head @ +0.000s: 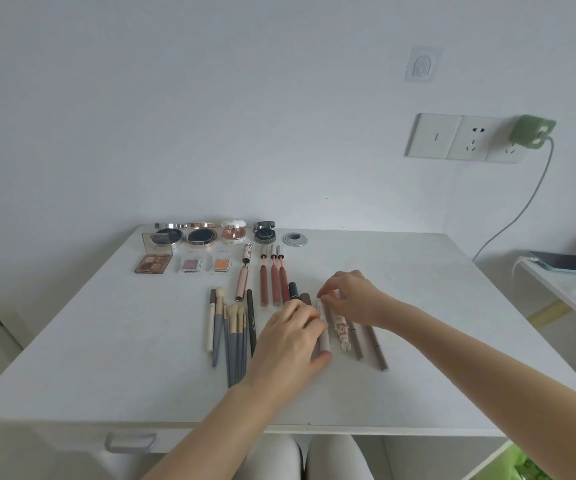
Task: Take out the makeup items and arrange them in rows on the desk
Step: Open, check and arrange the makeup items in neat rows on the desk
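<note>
Makeup items lie in rows on the white desk (106, 341). Along the back stand open compacts (201, 235) with an eyeshadow palette (153, 263) and two small pans (220, 265) in front. Three red lip tubes (274, 282) lie in the middle and a bundle of grey brushes (233, 336) to their left. My left hand (286, 344) rests on a pale stick (324, 336), fingers and thumb around it. My right hand (349, 296) pinches the top end of the same stick. Thin brown pencils (375, 348) and a patterned pen (342, 332) lie just to the right.
A round cable grommet (295, 239) sits at the desk's back edge. A green charger (530, 133) is plugged into the wall socket, its cable running to a phone (567, 263) on a side table at right. A drawer handle (130, 441) is below the front edge.
</note>
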